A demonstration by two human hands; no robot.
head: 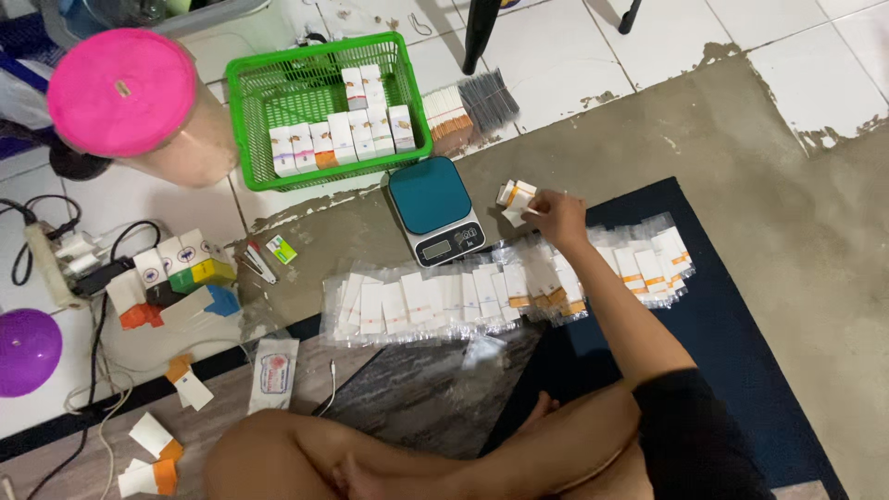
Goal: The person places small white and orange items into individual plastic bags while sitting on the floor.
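My right hand (pixel 558 218) reaches forward over the floor and pinches a few small white-and-orange packets (pixel 515 198), just right of a small teal digital scale (pixel 435 211). Below the hand lies a long row of clear-wrapped white packets (pixel 444 301), several with orange bands, running from left of the scale to the dark blue mat (pixel 741 352). My bare forearm crosses that row. My folded legs fill the bottom of the view, and my left hand does not show clearly.
A green mesh basket (pixel 243 120) holds upright white boxes beyond the scale. A pink-lidded jar (pixel 125 93) stands at far left. Coloured small boxes (pixel 176 268), a power strip (pixel 51 264) with cables, and a purple round object (pixel 26 350) lie left.
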